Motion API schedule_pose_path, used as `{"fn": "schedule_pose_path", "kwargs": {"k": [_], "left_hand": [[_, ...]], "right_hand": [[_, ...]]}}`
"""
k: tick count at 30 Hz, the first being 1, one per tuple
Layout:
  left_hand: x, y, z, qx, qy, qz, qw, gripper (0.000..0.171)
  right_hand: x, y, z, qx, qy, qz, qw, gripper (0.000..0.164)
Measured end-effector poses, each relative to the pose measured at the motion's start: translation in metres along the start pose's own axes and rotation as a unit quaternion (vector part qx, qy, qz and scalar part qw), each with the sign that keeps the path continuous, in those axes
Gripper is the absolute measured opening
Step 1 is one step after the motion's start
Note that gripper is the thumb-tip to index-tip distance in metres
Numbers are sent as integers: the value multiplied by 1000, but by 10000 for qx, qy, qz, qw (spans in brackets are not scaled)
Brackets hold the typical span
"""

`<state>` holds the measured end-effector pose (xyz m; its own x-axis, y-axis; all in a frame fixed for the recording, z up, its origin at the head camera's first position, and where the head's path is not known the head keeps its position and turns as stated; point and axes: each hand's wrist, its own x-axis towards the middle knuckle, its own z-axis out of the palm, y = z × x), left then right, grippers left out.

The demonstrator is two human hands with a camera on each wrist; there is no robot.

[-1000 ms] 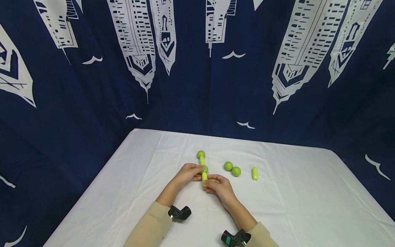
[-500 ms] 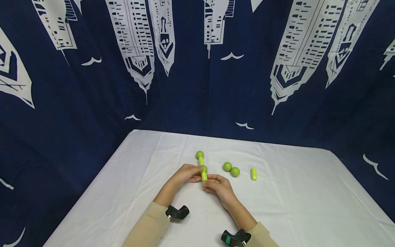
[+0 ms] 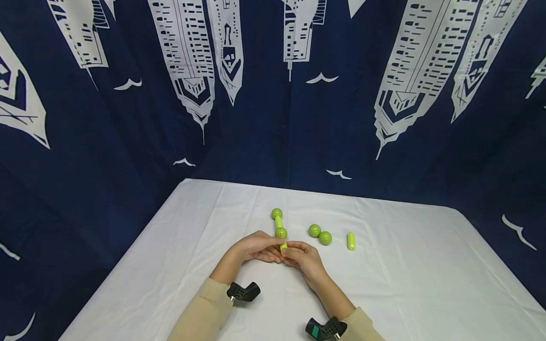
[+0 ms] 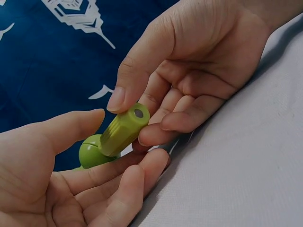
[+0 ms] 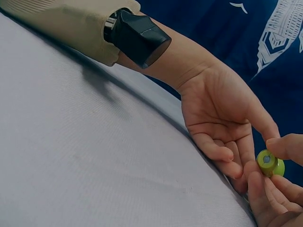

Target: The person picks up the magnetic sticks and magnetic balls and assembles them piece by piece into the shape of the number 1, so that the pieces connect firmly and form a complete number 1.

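One pinch: I have the right hand [image 3: 304, 258] gripping the near rod [image 4: 125, 131] between thumb and fingers.
Left hand [image 3: 258, 246]: fingers loosely extended beneath that rod, thumb spread above; whether they touch it, I cannot tell.
Grey spot [image 4: 138, 113]: on the near rod's end, visible to me in both wrist views.
Near ball [image 3: 280, 232]: green, at the near rod's far end.
Far rod [image 3: 279, 222]: runs on from the near ball to the far ball [image 3: 277, 213], all roughly in line.
Loose balls: left one [image 3: 314, 230] and right one [image 3: 325, 238], close together, to my right of that line.
Loose rod [image 3: 351, 241]: lies farther right, apart from them.
Worktop [image 3: 426, 265]: white cloth.
Curtain [image 3: 337, 123]: navy, with white towers, behind.
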<state>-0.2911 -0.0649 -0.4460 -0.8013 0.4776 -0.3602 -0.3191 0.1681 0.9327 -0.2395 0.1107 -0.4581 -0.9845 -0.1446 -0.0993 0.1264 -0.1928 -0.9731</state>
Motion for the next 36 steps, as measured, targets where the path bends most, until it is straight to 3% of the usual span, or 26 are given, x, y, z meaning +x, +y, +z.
{"fn": "schedule_pose_path", "kwargs": {"k": [9,17,30,36], "left_hand": [[-1,4,2,92,-255,175,9995,31],[-3,4,3,67,-251,200,9995,26],[1,-1,0,-108,-51,371,9992,27],[4,-2,0,-214,217,349,9989,22]], "right_hand": [[-1,-2,0,46,-12,-93,9999,37],[-1,-2,0,-17,-83,-66,9999,36],[-1,-2,1,-123,-61,3,9999,38],[-1,-2,0,-159,-172,-6,9997,38]]}}
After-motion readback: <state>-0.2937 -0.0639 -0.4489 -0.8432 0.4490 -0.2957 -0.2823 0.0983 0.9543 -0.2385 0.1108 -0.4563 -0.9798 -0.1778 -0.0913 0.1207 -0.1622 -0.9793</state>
